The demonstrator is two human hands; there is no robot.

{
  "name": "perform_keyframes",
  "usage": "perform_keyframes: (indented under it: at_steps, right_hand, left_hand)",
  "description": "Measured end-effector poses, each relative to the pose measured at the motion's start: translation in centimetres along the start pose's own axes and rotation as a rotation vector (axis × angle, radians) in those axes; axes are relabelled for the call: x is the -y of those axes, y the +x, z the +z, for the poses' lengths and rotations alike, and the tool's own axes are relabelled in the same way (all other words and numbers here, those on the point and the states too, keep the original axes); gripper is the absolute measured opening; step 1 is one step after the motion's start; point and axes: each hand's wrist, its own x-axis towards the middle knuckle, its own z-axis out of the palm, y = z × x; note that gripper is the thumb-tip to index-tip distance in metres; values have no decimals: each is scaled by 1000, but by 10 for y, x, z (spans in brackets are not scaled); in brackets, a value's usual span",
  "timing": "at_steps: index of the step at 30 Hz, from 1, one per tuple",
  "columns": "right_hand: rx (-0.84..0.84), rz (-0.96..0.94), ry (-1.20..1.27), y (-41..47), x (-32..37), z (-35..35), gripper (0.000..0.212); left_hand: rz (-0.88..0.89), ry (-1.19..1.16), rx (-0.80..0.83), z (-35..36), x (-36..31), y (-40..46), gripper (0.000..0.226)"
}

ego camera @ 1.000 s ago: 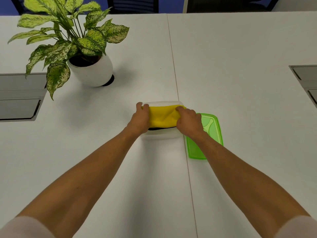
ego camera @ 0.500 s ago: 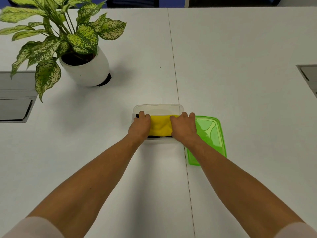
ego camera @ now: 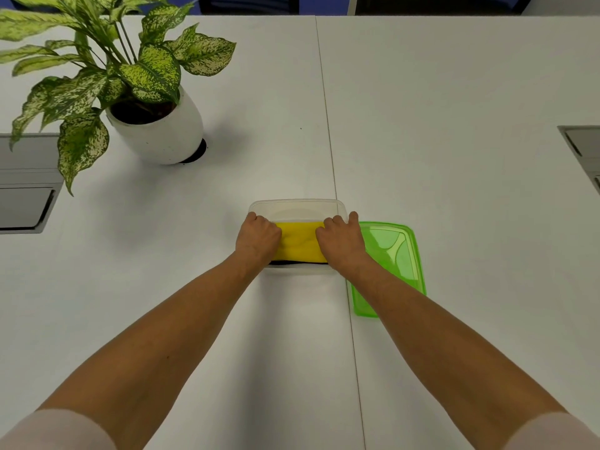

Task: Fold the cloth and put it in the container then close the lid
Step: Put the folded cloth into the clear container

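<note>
A folded yellow cloth (ego camera: 298,242) lies inside a clear plastic container (ego camera: 297,207) at the table's middle. My left hand (ego camera: 258,240) presses down on the cloth's left end, fingers curled over it. My right hand (ego camera: 341,242) covers the cloth's right end, its thumb out over the container's right rim. A dark strip shows under the cloth along the near wall. The green lid (ego camera: 394,254) lies flat on the table just right of the container, partly under my right forearm.
A potted plant (ego camera: 156,125) in a white pot stands at the back left. Grey cable hatches (ego camera: 26,190) sit in the table at the left edge and at the right edge (ego camera: 584,151). A seam (ego camera: 328,125) runs down the table's middle.
Both hands have pushed the yellow cloth down from above the rim into the container. The far part of the container now shows bare.
</note>
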Motion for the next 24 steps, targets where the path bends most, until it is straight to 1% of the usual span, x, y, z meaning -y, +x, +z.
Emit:
perform_keyframes:
  at_steps: [3, 5, 7, 9, 10, 11, 13, 14, 15, 16, 17, 19, 20, 22, 24]
  right_hand:
    - [16, 22, -3, 0, 0, -1, 33]
    - [38, 22, 17, 1, 1, -2, 31]
    - [46, 23, 66, 1, -1, 1, 29]
    - [-13, 55, 241, -1, -4, 7, 32]
    - [-74, 87, 367, -3, -7, 9, 35]
    - [-176, 133, 497, -8, -9, 10, 37]
    - [-456, 257, 713, -22, -15, 13, 36]
    - [-578, 338, 800, -30, -18, 16, 35]
    - [-653, 437, 870, -39, -21, 21, 36]
    - [-667, 554, 916, -48, -26, 28, 38]
    - [-624, 678, 938, -56, -30, 36, 41]
    - [-446, 905, 917, -74, -39, 55, 52]
    - [-351, 988, 897, -82, -43, 64, 58]
    - [-175, 1088, 882, -97, -49, 79, 70]
    - [-29, 1115, 875, -107, -49, 89, 82]
  left_hand:
    - [29, -23, -13, 5, 4, 1, 18]
    - [37, -85, -61, 13, 5, 2, 25]
    - [40, -251, -143, 22, 6, -1, 37]
    - [14, -488, -275, 26, 9, -7, 39]
    - [-21, -576, -361, 27, 9, -12, 36]
    - [-70, -640, -458, 28, 10, -17, 33]
    - [-195, -788, -594, 28, 8, -28, 35]
    - [-272, -900, -598, 26, 7, -34, 37]
    - [-358, -1033, -558, 26, 5, -39, 41]
    - [-438, -1169, -506, 25, 3, -43, 45]
    - [-513, -1298, -462, 24, 2, -45, 49]
    - [-661, -1529, -393, 19, 0, -52, 53]
    - [-724, -1598, -363, 17, -2, -55, 52]
    - [-798, -1646, -329, 16, -4, -62, 46]
    - [-794, -1646, -331, 17, -6, -67, 37]
